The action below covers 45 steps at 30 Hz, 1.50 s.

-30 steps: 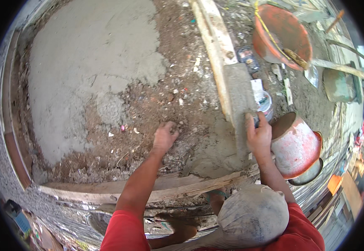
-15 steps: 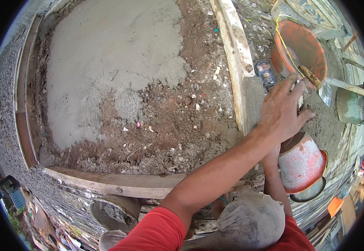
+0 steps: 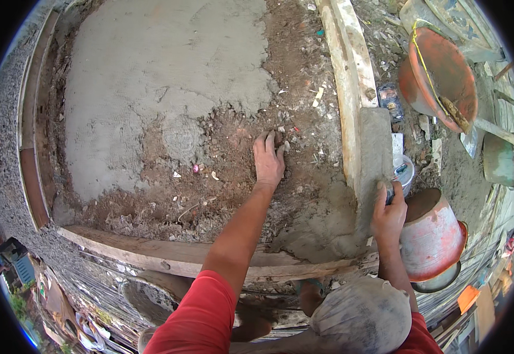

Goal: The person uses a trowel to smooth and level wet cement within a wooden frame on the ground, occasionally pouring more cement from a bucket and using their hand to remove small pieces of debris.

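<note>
My left hand (image 3: 268, 159) reaches down to the brown soil (image 3: 233, 194), its fingers curled against a small brown lump (image 3: 278, 139). Beyond it and to the left lies wet grey concrete (image 3: 168, 65), with a rough round patch at its near edge. My right hand (image 3: 388, 219) is closed beside the right edge of the wooden form, by a flat grey cement-covered strip (image 3: 376, 141). A dark piece sticks out between its thumb and fingers; the rest of that thing is hidden in the grip.
Wooden boards (image 3: 168, 253) frame the soil and concrete. To the right are an orange tub (image 3: 446, 71) with a yellow cord, a small clear container (image 3: 404, 171), and a tipped red-and-white bucket (image 3: 431, 242). A dirty bucket (image 3: 147, 298) stands beyond the near board.
My left hand has moved from beside the orange tub leftward to the soil. My right hand, formerly covered by the left arm, now shows. Wet grey mix is visible in the near right corner.
</note>
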{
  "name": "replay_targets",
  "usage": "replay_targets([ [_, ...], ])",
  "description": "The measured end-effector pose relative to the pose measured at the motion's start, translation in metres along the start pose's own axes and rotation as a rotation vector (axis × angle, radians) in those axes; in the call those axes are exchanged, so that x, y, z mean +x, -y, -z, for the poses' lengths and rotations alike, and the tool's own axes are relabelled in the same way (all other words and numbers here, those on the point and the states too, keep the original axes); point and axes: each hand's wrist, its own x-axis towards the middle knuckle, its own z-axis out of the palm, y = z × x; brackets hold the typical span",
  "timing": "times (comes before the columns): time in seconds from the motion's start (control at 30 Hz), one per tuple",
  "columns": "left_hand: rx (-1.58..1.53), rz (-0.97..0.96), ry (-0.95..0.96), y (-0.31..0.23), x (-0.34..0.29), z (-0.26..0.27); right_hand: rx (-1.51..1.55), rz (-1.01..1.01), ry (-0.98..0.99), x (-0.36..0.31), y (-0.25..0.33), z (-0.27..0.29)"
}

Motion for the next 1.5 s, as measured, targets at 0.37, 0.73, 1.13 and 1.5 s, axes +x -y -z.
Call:
replay_targets([
  [0.37,0.247,-0.232,0.382,-0.004,0.024,0.002,0.026,0.053,-0.028,0.003,0.003,-0.001],
  [0.73,0.443,-0.286,0.318,-0.021,0.03,0.005,0.023,-0.004,0.028,0.004,0.004,0.002],
  [1.13,0.496,-0.235,0.368,0.013,-0.006,0.061,0.053,0.009,0.03,0.004,0.003,0.0],
  [1.5,-0.075,0.425,0.162,-0.048,0.03,0.107,-0.025,0.045,-0.019,0.003,-0.002,-0.004],
])
